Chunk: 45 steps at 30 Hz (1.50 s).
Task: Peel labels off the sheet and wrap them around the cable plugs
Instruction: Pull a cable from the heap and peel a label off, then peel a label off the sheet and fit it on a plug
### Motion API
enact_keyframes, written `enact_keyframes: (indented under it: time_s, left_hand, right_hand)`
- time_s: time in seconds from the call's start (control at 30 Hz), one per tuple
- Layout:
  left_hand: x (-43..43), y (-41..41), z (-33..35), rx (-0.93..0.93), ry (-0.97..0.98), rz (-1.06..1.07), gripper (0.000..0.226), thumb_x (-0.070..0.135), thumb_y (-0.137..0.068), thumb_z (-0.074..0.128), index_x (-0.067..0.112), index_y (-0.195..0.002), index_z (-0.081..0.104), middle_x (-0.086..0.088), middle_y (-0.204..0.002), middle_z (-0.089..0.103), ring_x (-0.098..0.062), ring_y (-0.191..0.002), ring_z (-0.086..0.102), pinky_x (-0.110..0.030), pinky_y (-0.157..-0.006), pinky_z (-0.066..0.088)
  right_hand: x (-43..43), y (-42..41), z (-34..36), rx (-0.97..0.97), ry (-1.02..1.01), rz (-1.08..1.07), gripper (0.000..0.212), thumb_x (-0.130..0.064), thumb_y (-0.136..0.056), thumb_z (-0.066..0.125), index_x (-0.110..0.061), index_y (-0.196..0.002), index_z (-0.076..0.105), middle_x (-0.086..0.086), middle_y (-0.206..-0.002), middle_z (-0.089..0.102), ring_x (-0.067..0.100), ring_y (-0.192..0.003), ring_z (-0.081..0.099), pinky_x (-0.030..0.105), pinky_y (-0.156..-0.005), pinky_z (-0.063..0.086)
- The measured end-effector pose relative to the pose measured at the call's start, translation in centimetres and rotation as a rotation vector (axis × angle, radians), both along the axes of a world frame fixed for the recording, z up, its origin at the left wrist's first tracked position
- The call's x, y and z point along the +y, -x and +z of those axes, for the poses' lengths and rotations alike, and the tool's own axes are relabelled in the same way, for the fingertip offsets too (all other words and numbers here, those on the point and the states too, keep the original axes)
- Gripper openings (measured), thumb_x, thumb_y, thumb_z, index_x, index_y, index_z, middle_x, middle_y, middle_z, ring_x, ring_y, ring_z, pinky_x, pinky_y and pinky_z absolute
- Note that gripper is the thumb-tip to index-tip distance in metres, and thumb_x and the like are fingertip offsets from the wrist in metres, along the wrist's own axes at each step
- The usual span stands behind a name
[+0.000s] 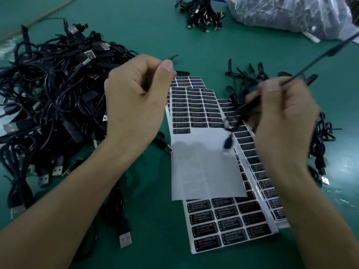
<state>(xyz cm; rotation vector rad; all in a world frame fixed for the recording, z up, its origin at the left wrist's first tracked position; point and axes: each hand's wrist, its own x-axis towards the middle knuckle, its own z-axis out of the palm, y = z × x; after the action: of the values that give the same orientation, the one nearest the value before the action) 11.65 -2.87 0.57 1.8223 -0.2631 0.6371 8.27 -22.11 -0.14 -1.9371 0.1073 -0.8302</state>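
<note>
Your left hand [136, 100] pinches a thin black strip [172, 57] just past the label sheet's [206, 167] far-left corner. Your blurred right hand [287, 121] grips a cable [338, 48] slanting up-right. What looks like its plug [227, 143] dangles over the sheet, nearer that hand.

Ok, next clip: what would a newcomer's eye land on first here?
The two hands raised mid-frame: the left hand pinches a dark strip, and the right hand grips a blurred black cable. Beneath them lie overlapping label sheets, the top sheet mostly peeled bare. A big tangle of black USB cables covers the left of the green table.
</note>
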Motion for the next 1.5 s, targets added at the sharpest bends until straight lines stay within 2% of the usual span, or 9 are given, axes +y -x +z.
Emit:
enact_keyframes:
  time_s: [0.1, 0.3, 0.4, 0.6, 0.87, 1.13, 1.23, 1.33, 1.5]
  left_hand:
    - [1.0, -0.3, 0.2, 0.034, -0.227, 0.136, 0.032, 0.036, -0.100, 0.055, 0.015, -0.082, 0.070, 0.006, -0.061, 0.061, -0.019, -0.055, 0.057, -0.036, -0.055, 0.050]
    - [2.4, -0.8, 0.0, 0.400, -0.838, 0.038, 0.025, 0.059, -0.085, 0.061, 0.036, -0.080, 0.070, 0.016, -0.077, 0.066, -0.020, -0.079, 0.065, -0.034, -0.070, 0.047]
    - [3.0, -0.9, 0.7, 0.580, -0.919, -0.238, 0.034, 0.074, -0.065, 0.060, 0.046, -0.083, 0.070, 0.025, -0.082, 0.067, -0.005, -0.086, 0.064, -0.034, -0.080, 0.052]
    - [3.8, -1.2, 0.6, 0.633, -0.939, -0.445, 0.041, 0.057, -0.054, 0.079, 0.062, -0.091, 0.062, 0.040, -0.094, 0.056, 0.014, -0.091, 0.051, -0.035, -0.090, 0.037]
    - [3.2, -1.9, -0.8, 0.461, -0.690, -0.290, 0.012, 0.046, -0.077, 0.081, 0.046, -0.083, 0.071, 0.018, -0.079, 0.069, -0.014, -0.083, 0.067, -0.045, -0.084, 0.056]
    - [1.0, -0.7, 0.4, -0.199, -0.098, -0.285, 0.018, 0.016, -0.094, 0.069, 0.031, -0.102, 0.062, 0.010, -0.088, 0.071, -0.007, -0.074, 0.068, -0.019, -0.069, 0.055]
    - [0.4, -0.1, 0.8, -0.179, 0.131, -0.416, 0.018, 0.008, -0.098, 0.062, 0.023, -0.103, 0.054, 0.007, -0.082, 0.070, -0.016, -0.077, 0.071, -0.030, -0.064, 0.060]
    - [0.3, 0.2, 0.7, -0.042, 0.344, -0.532, 0.015, 0.005, -0.103, 0.052, 0.018, -0.102, 0.046, 0.009, -0.085, 0.069, -0.016, -0.087, 0.070, -0.034, -0.068, 0.060]
    - [0.3, 0.1, 0.7, 0.159, 0.597, -0.534, 0.013, 0.004, -0.104, 0.044, 0.016, -0.100, 0.044, 0.000, -0.085, 0.066, -0.023, -0.089, 0.066, -0.034, -0.069, 0.057]
  right_hand:
    - [-2.4, -0.2, 0.9, -0.018, 0.124, -0.180, 0.024, -0.027, -0.104, 0.038, -0.025, -0.113, 0.060, -0.018, -0.075, 0.056, -0.004, -0.065, 0.054, 0.010, -0.063, 0.040]
    - [-5.6, -0.1, 0.9, 0.182, 0.334, -0.302, 0.038, -0.038, -0.103, 0.041, -0.010, -0.113, 0.064, -0.006, -0.063, 0.047, 0.037, -0.073, 0.054, 0.041, -0.069, 0.043]
    - [-6.1, 0.1, 0.9, 0.321, 0.283, -0.387, 0.062, -0.049, -0.099, 0.046, -0.017, -0.151, 0.038, 0.007, -0.107, 0.064, 0.035, -0.118, 0.054, 0.053, -0.105, 0.042]
    - [-3.5, 0.7, 1.1, 0.316, 0.491, -0.434, 0.071, -0.042, -0.091, 0.062, -0.016, -0.151, 0.034, 0.017, -0.143, 0.038, 0.038, -0.133, 0.032, 0.047, -0.108, 0.028]
    - [0.8, 0.9, -0.5, 0.143, 0.653, 0.010, 0.024, -0.023, -0.096, 0.066, -0.014, -0.118, 0.071, -0.007, -0.092, 0.055, 0.009, -0.084, 0.047, 0.027, -0.081, 0.039]
    - [2.1, 0.6, -1.9, 0.310, 0.611, 0.315, 0.063, -0.045, -0.090, 0.069, -0.026, -0.146, 0.049, -0.013, -0.073, 0.055, 0.001, -0.068, 0.049, 0.033, -0.074, 0.050]
    - [2.3, 0.7, -1.9, 0.337, 0.571, 0.355, 0.064, -0.057, -0.085, 0.064, -0.030, -0.142, 0.053, -0.011, -0.062, 0.050, 0.003, -0.064, 0.049, 0.026, -0.064, 0.046]
    - [2.4, 0.7, -2.0, 0.218, 0.548, 0.330, 0.010, -0.042, -0.092, 0.066, -0.034, -0.090, 0.069, -0.015, -0.054, 0.038, 0.002, -0.052, 0.042, 0.025, -0.054, 0.033]
    - [1.8, 0.5, -2.2, 0.208, 0.347, 0.269, 0.027, -0.053, -0.090, 0.063, -0.030, -0.105, 0.058, -0.018, -0.083, 0.053, -0.001, -0.079, 0.052, 0.014, -0.067, 0.038]
